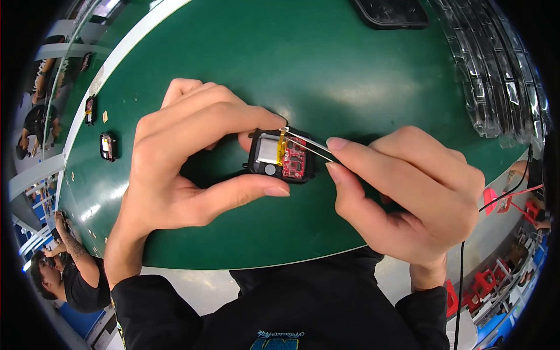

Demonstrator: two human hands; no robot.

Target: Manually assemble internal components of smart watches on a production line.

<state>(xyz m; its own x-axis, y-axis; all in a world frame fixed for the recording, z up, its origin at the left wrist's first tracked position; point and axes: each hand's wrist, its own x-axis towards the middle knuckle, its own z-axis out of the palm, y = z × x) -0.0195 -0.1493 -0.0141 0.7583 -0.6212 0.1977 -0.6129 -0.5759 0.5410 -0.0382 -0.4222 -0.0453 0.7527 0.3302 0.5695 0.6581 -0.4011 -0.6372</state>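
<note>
Between the fingers and thumb of my left hand (181, 157) sits a small black device housing (252, 156), its open side up. Inside it lie a silver battery cell (269, 149) and a red circuit board (296, 162), with yellow tape (282, 153) running between them. My right hand (414, 192) pinches metal tweezers (318, 146) between thumb and forefinger. The tweezer tips reach the upper edge of the board, beside a small white connector (284, 129) near my left fingertip. Whether the tips grip anything is too small to tell.
Another open housing with a battery (108, 146) lies at the left of the green table (303, 52), with a similar one (90, 109) by the white edge. Stacked clear plastic trays (484, 70) stand far right. A black tray (391, 13) is at the back. A person (81, 277) sits at left.
</note>
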